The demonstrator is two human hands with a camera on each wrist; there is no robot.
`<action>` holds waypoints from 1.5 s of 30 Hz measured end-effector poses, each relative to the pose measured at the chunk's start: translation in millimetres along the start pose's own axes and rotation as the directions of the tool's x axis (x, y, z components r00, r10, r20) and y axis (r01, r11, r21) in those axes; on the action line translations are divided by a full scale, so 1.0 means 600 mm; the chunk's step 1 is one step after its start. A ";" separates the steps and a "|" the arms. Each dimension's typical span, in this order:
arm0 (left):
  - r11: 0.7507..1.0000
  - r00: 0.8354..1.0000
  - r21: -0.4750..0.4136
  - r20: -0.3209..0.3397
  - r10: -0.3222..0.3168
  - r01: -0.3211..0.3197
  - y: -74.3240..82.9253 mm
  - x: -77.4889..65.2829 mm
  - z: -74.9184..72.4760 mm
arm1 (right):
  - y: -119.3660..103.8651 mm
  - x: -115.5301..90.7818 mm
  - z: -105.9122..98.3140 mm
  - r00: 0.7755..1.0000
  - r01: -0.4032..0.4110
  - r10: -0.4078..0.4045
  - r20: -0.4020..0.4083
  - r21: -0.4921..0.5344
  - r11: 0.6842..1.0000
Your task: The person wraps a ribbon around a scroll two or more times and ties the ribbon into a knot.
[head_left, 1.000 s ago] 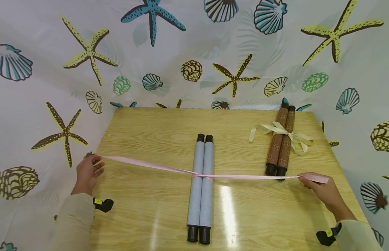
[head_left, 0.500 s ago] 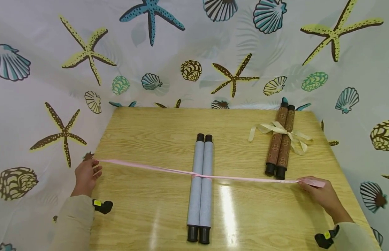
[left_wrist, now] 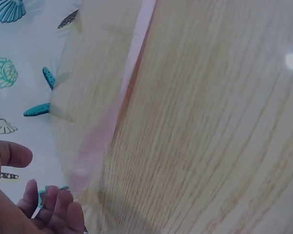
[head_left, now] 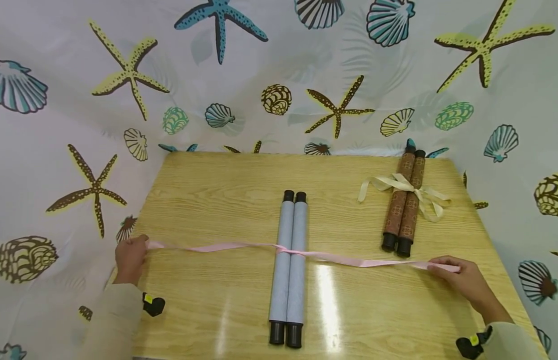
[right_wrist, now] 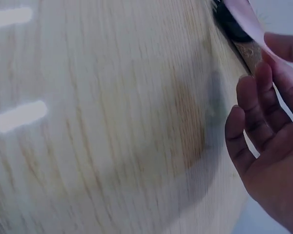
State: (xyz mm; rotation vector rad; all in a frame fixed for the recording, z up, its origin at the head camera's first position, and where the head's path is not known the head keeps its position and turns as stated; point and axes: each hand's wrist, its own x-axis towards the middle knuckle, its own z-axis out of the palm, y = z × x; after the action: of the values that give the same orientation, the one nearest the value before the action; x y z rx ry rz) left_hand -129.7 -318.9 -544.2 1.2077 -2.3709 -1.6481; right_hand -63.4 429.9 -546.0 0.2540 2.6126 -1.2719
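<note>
Two pale blue scrolls (head_left: 288, 290) with black end knobs lie side by side on the wooden table, a pink ribbon (head_left: 220, 247) crossed around their middle. At the table's left edge is my left hand (head_left: 130, 257); in the left wrist view its thumb and fingers are apart, and the blurred end of the ribbon (left_wrist: 95, 148) hangs just beyond the fingertips. On the right side, my right hand (head_left: 463, 280) pinches the other ribbon end between thumb and index finger, as the right wrist view shows, with the remaining fingers (right_wrist: 249, 97) loosely bent. Both ribbon lengths sag slightly.
Two brown patterned scrolls (head_left: 400, 210), tied with a cream ribbon bow (head_left: 407, 187), lie at the table's back right, just beyond the right hand. A white cloth (head_left: 243, 90) printed with shells and starfish surrounds the wooden table (head_left: 207, 200) at the back and sides.
The pink ribbon was stretched straight between both hands and is now slack and wavy. My left hand has moved down and let its end go; my right hand keeps hold, slightly lower.
</note>
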 end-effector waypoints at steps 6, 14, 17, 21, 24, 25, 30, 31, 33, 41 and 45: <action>0.943 0.974 0.243 0.024 0.227 -0.226 0.019 -0.032 0.038 | -0.002 -0.003 -0.015 0.998 0.041 -0.044 -0.035 -0.071 0.997; 0.740 0.719 0.244 0.547 0.429 -0.627 0.048 -0.084 0.134 | -0.083 0.011 0.031 0.951 0.269 -0.291 -0.106 -0.187 0.945; 0.662 0.598 0.197 0.658 0.457 -0.723 0.038 -0.095 0.177 | -0.121 0.026 0.078 0.909 0.403 -0.415 -0.042 -0.167 0.900; 0.595 0.505 0.149 0.708 0.493 -0.790 0.025 -0.106 0.224 | -0.153 0.050 0.139 0.870 0.493 -0.485 0.092 -0.120 0.861; 0.550 0.462 0.134 0.720 0.518 -0.825 0.023 -0.115 0.252 | -0.165 0.065 0.175 0.868 0.484 -0.461 0.183 -0.108 0.868; 0.529 0.450 0.136 0.720 0.528 -0.838 0.023 -0.118 0.260 | -0.168 0.070 0.185 0.870 0.473 -0.446 0.210 -0.103 0.875; 0.453 0.443 0.191 0.704 0.556 -0.871 0.029 -0.129 0.280 | -0.181 0.087 0.228 0.858 0.458 -0.407 0.313 -0.113 0.882; 0.445 0.447 0.204 0.701 0.555 -0.872 0.030 -0.130 0.282 | -0.183 0.089 0.235 0.853 0.464 -0.405 0.330 -0.123 0.877; 0.439 0.455 0.222 0.701 0.550 -0.871 0.030 -0.131 0.284 | -0.185 0.092 0.245 0.837 0.495 -0.421 0.351 -0.156 0.855; 0.473 0.496 0.256 0.712 0.497 -0.843 0.032 -0.127 0.275 | -0.189 0.091 0.252 0.838 0.522 -0.449 0.310 -0.214 0.826; 0.431 0.500 0.300 0.715 0.489 -0.851 0.029 -0.122 0.271 | -0.191 0.091 0.249 0.830 0.540 -0.474 0.294 -0.206 0.816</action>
State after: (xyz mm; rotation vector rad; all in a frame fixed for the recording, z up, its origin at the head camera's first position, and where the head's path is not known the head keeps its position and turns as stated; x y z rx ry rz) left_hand -155.7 -144.2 -573.4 -0.5094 -3.1913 -0.9276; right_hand -125.7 245.1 -564.6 -0.6561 2.6926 -0.9548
